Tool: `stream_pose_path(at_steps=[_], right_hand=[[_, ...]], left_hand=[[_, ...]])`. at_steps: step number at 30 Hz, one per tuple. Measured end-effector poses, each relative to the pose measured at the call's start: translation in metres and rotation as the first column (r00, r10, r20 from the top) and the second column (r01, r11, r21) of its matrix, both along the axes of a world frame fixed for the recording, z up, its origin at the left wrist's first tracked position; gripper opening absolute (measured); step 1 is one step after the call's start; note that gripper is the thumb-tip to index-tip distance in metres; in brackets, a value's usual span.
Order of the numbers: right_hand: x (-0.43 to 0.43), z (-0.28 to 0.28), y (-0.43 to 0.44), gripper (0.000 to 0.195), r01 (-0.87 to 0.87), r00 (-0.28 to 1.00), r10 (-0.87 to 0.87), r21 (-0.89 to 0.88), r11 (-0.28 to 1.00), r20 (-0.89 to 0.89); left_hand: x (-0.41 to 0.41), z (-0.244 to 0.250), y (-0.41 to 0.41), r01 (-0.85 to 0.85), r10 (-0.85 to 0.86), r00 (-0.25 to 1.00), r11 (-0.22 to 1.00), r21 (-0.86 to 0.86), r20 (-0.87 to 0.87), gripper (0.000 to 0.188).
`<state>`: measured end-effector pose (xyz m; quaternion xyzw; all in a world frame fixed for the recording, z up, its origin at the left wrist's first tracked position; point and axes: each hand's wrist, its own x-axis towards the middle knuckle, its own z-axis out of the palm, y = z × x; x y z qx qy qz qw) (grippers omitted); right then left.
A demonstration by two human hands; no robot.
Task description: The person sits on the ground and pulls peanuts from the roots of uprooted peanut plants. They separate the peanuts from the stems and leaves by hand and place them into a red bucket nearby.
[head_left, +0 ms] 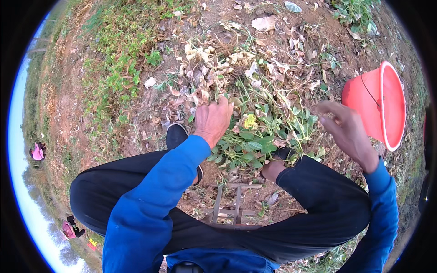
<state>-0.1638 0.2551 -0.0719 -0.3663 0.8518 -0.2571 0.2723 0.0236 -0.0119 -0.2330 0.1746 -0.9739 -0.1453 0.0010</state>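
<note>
A heap of uprooted peanut plants with green leaves and stems lies on the soil in front of my feet. At its far side, pale peanut pods show among dry leaves. My left hand is at the left part of the heap, its fingers curled around what look like stems; the grip is partly hidden. My right hand is raised to the right of the heap, beside the red bucket, slightly blurred, with its fingers bent and apart and nothing seen in them.
A red plastic bucket lies tilted at the right, its opening facing right. A low wooden stool frame shows between my legs. Green plants grow at the upper left. Two people in pink are far off at the left.
</note>
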Motion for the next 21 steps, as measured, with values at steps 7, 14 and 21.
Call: stream_pose_path(at_steps=[7,14,21], right_hand=[[0.000,-0.174,-0.148,0.060,-0.011,0.972,0.068,0.245,0.970,-0.226],[0.036,-0.186,-0.153,0.055,0.237,0.971,-0.204,0.386,0.891,-0.125],[0.013,-0.090,-0.119,0.043,0.260,0.961,-0.225,0.252,0.932,-0.159]], left_hand=[[0.042,-0.007,0.034,-0.161,0.187,0.958,0.978,0.133,-0.218,0.022],[0.066,-0.026,0.025,-0.434,0.420,0.901,0.875,0.217,0.108,0.025],[0.053,-0.014,0.035,-0.249,0.244,0.969,0.941,0.232,0.047,0.027]])
